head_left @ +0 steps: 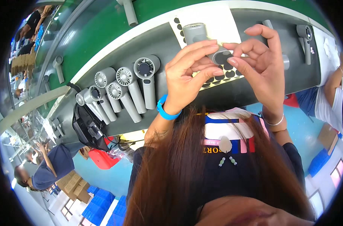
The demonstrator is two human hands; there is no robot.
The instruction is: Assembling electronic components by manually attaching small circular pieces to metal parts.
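My left hand (192,67) curls its fingers and thumb around a grey handheld fan (195,33). The fan's grilled head shows beyond the fingers, and a rounded end faces me; the part between is hidden by the hand. A round black sticker (221,58) covers that end. My right hand (260,60) pinches at the sticker's right edge, thumb against it and the other fingers bent. Under both hands lies a pale yellow sheet (228,26) with several round black stickers (230,74) along its near and left edges.
Several grey handheld fans (132,90) lie grouped at the left of the dark table (162,124). Beside them is a black bag (89,126). Another fan (305,45) lies far right. A green conveyor belt (100,34) runs behind; co-workers (53,167) sit at both sides.
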